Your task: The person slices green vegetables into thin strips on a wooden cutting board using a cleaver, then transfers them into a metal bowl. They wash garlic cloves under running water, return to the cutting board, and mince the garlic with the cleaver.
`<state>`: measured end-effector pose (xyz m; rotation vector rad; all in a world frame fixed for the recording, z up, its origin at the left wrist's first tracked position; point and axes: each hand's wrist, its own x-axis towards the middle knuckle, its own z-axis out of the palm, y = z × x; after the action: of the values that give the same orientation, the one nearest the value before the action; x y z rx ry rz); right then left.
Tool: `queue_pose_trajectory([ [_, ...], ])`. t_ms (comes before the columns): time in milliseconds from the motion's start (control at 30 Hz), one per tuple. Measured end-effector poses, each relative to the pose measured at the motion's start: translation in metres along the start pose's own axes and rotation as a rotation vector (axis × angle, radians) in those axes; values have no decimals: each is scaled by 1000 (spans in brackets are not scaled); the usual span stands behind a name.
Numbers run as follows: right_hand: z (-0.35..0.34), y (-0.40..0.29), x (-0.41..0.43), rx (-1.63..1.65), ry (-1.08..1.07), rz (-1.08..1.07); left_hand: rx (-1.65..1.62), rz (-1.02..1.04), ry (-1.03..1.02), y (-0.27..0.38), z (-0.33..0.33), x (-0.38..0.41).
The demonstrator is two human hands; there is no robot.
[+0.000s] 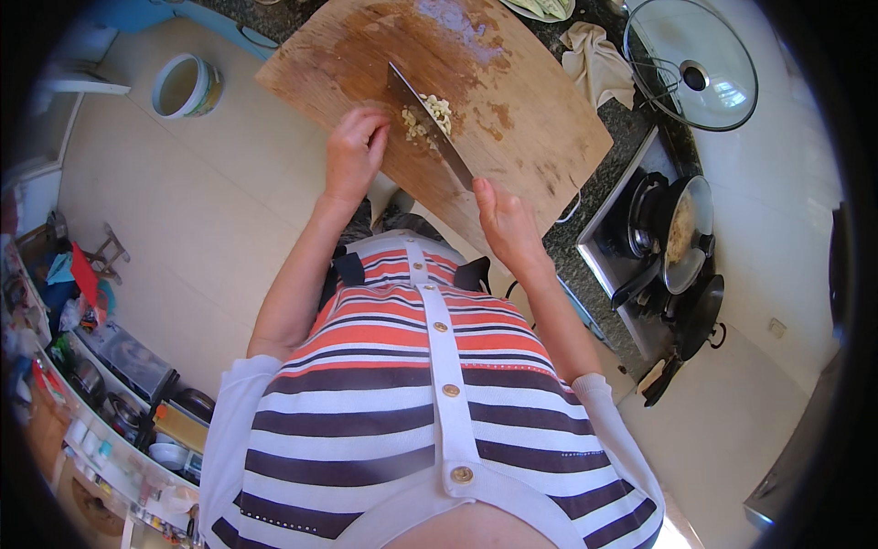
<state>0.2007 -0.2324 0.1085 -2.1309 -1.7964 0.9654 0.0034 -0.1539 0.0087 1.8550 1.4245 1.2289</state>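
Note:
My right hand (507, 223) grips the handle of a kitchen knife (449, 154), with the thumb near the heel of the blade. The broad blade stands on edge on a wooden cutting board (549, 123), slanting across it. Small chopped pale pieces, which look like garlic (437, 113), lie on both sides of the blade. To the left of the knife, my left hand (357, 147) is loosely curled over the board's near left edge. Its fingertips are close to the chopped pieces but apart from the blade, and nothing shows in it.
A beige cloth (598, 65) and a glass lid (727, 62) lie right of the board. Farther right, a lidded pan (679, 233) stands on a gas stove (617, 226), beside a dark wok (699, 316). A bucket (180, 88) stands on the floor at left.

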Motion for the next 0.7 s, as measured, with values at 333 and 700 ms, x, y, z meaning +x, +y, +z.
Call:
queue_pose_trajectory([
  [333,8,8,1,63,7,-6,-42,6,-28,8,8,0],
  [700,6,31,-6,1180,-208,471,337,304,-353,31,23,-35],
])
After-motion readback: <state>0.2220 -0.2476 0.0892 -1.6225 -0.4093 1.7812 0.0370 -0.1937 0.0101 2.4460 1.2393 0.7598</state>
